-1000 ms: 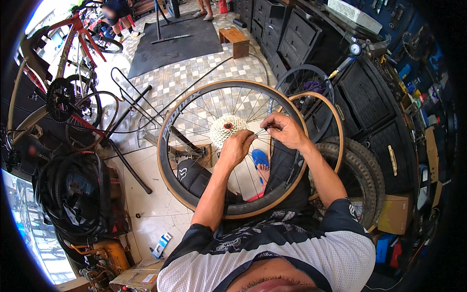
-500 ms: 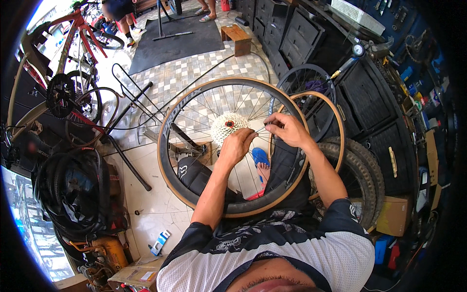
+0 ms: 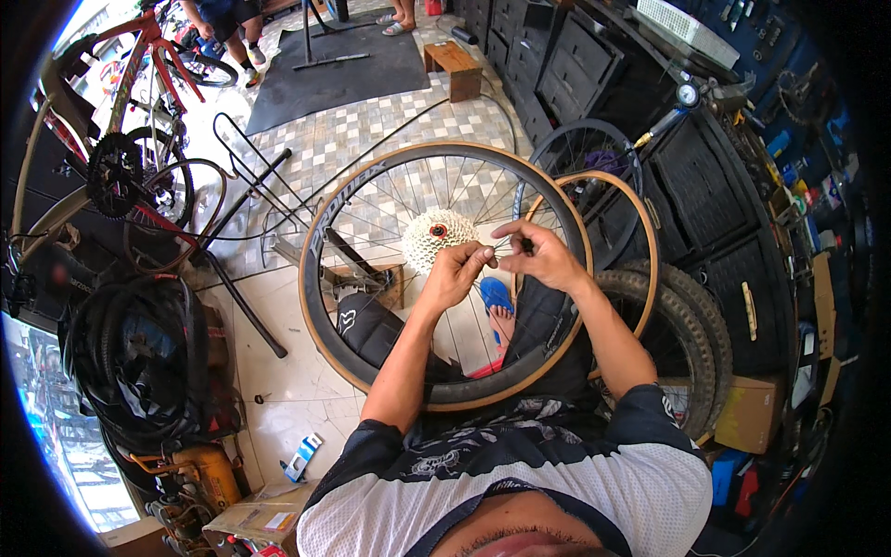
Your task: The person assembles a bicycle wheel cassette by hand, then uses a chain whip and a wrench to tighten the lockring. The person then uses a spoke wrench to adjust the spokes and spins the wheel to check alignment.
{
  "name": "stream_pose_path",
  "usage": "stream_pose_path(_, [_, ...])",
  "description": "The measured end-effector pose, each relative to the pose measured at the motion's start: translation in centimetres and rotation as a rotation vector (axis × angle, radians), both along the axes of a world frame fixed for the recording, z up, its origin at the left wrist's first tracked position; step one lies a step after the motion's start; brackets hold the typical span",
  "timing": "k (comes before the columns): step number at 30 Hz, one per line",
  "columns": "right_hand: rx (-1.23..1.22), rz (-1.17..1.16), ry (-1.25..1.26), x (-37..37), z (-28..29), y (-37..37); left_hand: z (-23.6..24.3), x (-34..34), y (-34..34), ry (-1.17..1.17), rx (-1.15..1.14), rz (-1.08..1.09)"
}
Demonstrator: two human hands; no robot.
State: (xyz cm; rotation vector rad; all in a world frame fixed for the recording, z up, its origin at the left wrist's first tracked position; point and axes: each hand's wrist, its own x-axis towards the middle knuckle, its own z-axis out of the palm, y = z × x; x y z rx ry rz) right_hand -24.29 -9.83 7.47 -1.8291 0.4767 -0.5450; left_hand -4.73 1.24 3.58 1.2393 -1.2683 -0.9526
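Note:
A bicycle wheel (image 3: 317, 243) with a black rim and tan-edged tyre is tilted across my lap, its silvery cassette (image 3: 429, 243) facing up. My left hand (image 3: 458, 273) is over the spokes just beside the cassette, thumb and forefinger pinched together on something too small to make out. Close to its right, my right hand (image 3: 546, 258) has its fingers curled around a small dark piece (image 3: 527, 245). Thin dark lines run between the two hands; whether they are spokes or part of the piece cannot be told.
A tan-walled tyre (image 3: 652, 251) and knobby tyres (image 3: 705, 343) stand at my right beside black drawers (image 3: 710, 190). Bicycle frames (image 3: 116, 121) and a heap of black tubes (image 3: 135, 371) are on the left. A wooden stool (image 3: 455, 70) stands ahead; people stand farther back.
My right hand has turned and its fingers have opened out somewhat, showing the small dark piece. My left hand stays pinched near the cassette. The person at the back left has shifted.

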Motion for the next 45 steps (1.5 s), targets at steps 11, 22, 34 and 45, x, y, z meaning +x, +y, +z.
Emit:
stream_pose_path(11, [-0.018, -0.096, 0.016, 0.8, 1.1, 0.5, 0.1, 0.7, 0.1, 0.022, 0.077, -0.028])
stream_pose_path(22, [-0.425, -0.578, 0.475, 4.2, -9.0, -4.9, 0.7, 5.8, 0.9, -0.293, -0.095, 0.638])
stream_pose_path(34, [-0.599, -0.462, 0.667, 6.7, -10.4, -1.1, -0.3, 21.8, 14.4, -0.748, 0.687, 1.299])
stream_pose_path(45, [-0.628, -0.528, 0.497, 6.7, -9.6, -1.7, -6.0, 21.9, 18.1, 0.189, 0.421, 0.976])
